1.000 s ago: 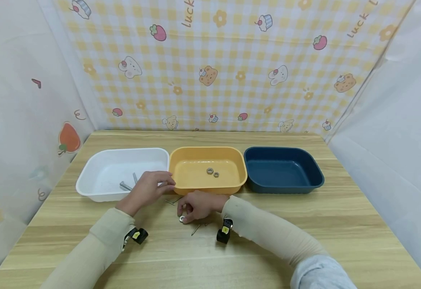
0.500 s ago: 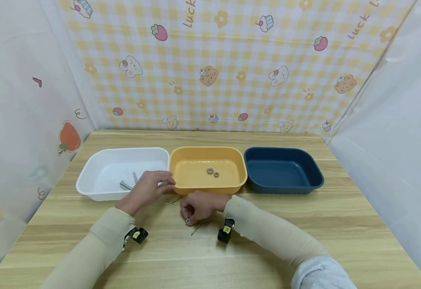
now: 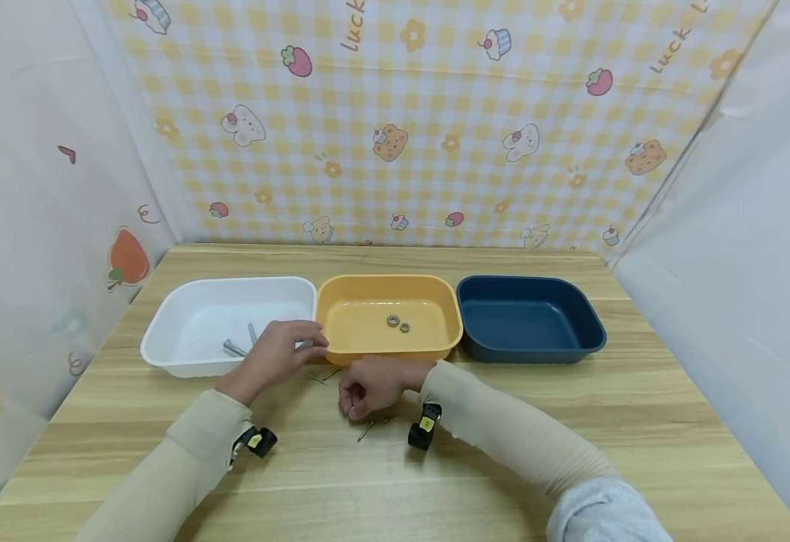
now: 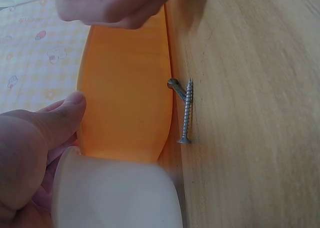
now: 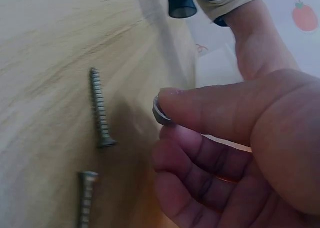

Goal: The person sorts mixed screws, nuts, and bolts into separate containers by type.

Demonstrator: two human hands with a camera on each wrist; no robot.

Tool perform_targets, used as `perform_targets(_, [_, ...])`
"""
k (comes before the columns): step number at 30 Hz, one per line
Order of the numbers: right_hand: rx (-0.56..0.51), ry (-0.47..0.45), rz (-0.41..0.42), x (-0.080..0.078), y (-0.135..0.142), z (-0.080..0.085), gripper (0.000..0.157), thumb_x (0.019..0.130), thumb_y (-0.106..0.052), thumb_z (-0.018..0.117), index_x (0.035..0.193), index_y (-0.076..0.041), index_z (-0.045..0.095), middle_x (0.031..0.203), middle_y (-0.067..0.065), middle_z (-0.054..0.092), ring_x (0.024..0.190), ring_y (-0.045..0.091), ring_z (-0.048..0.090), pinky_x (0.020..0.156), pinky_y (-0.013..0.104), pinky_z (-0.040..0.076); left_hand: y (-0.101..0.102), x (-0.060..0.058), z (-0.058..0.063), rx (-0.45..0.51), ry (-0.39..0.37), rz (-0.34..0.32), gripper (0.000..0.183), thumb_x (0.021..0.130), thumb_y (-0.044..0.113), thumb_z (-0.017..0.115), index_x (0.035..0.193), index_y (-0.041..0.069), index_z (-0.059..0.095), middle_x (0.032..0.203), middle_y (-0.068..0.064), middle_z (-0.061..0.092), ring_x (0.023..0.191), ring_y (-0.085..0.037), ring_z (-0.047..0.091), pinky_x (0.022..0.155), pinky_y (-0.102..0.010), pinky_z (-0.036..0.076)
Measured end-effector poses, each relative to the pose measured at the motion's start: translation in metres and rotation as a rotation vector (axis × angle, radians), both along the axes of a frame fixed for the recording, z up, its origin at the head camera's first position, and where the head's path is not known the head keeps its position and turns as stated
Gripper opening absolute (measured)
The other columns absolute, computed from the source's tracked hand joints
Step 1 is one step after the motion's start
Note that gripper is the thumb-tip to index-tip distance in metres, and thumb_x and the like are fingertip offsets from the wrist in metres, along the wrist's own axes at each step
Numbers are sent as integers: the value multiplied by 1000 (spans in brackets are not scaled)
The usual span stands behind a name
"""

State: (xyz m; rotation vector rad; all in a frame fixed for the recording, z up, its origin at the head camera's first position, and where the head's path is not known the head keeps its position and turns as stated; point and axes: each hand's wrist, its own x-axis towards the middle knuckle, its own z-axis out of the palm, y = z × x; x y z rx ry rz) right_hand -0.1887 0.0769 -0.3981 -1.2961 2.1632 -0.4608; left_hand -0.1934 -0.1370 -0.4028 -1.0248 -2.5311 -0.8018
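My right hand (image 3: pixel 375 385) is low over the table in front of the yellow bin (image 3: pixel 341 352). Its thumb and index finger pinch a small metal nut (image 5: pixel 160 111), mostly covered by the thumb. Beside it lie a screw (image 3: pixel 366 430) and a second screw (image 5: pixel 86 198). My left hand (image 3: pixel 278 354) rests at the adjoining rims of the white bin (image 3: pixel 185 301) and yellow bin, its fingertips at the yellow rim. Below these fingers, a screw (image 4: pixel 186 115) crosses another screw (image 4: pixel 176 87) on the table.
Two nuts (image 3: pixel 393 321) lie inside the yellow bin. Bolts (image 3: pixel 235 348) are in the white bin, partly hidden by the left hand. A dark blue bin (image 3: pixel 537 354) stands to the right, and a patterned cloth (image 3: pixel 463 150) hangs behind the wooden table (image 3: pixel 300 482).
My right hand has shifted slightly to the right with the nut, which showed on the table at its fingertips and is now mostly hidden. My left hand stays in place.
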Motion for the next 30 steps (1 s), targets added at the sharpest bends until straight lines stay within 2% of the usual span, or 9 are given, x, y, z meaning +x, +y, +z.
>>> perform_targets(3, [-14,-7,-16,-1,2,5,4,89,-12,70,87,-10,68,73,-12,58,67,-1,52,63,13,45,0,1,0,2,3,-2,8,78,5,79,83,7,73,95,-13,72,97,-34,67,85,-48,53])
perform_targets(9, [-48,-41,-74,-6,7,18,3,91,-11,68,90,-9,67,75,-10,60,69,2,54,66,16,47,0,1,1,-6,-64,16,7,80,6,78,86,6,74,98,-14,72,100,-33,66,88,-47,52])
perform_targets(16, [-92,-108,-137,-15,14,33,5,92,-7,66,90,-11,66,79,-6,64,73,6,59,70,19,51,0,-1,1,-5,-58,11,7,80,6,78,85,7,74,97,-12,72,100,-32,66,88,-46,52])
perform_targets(22, [-133,-236,-242,-23,20,44,4,94,-3,63,95,-3,66,82,2,67,73,15,65,71,31,57,1,-2,3,-17,-66,11,7,81,7,78,86,7,74,96,-8,73,101,-31,66,89,-47,52])
perform_targets(25, [-145,-264,-288,-29,21,48,5,94,-2,62,96,-1,66,82,5,67,74,18,66,74,37,58,2,-2,5,-19,-77,18,7,81,7,78,86,7,74,97,-9,73,101,-31,66,90,-47,51])
perform_targets(30, [-157,-284,-311,-39,21,50,10,93,-2,63,100,4,66,83,7,67,75,18,66,75,35,58,1,0,4,-29,-81,25,6,81,7,78,86,8,74,97,-10,73,101,-32,66,89,-48,51])
